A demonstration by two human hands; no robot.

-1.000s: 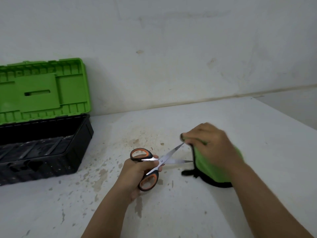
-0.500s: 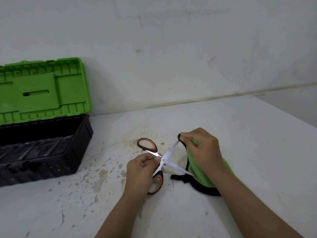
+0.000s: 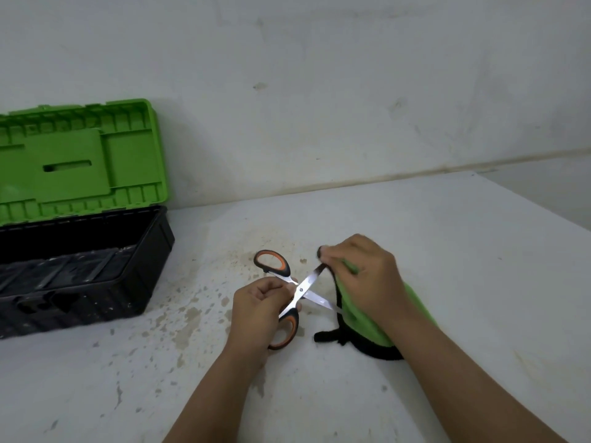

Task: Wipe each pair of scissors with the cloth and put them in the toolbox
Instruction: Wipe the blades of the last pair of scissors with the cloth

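Scissors held open at centre frame, one blade tip pinched in a cloth.

The left hand (image 3: 259,310) is closed around the scissors (image 3: 299,290) near the pivot, blades spread; the right hand (image 3: 364,276) is closed on the green, black-edged cloth (image 3: 358,318), which wraps the upper blade tip and trails onto the stained white surface (image 3: 447,251). The toolbox (image 3: 80,270), black with its green lid raised, stands open at left of frame, well apart.

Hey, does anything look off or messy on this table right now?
Yes: brownish stains and chipped patches mark the table beside the toolbox. The scissors are spread open while being wiped.
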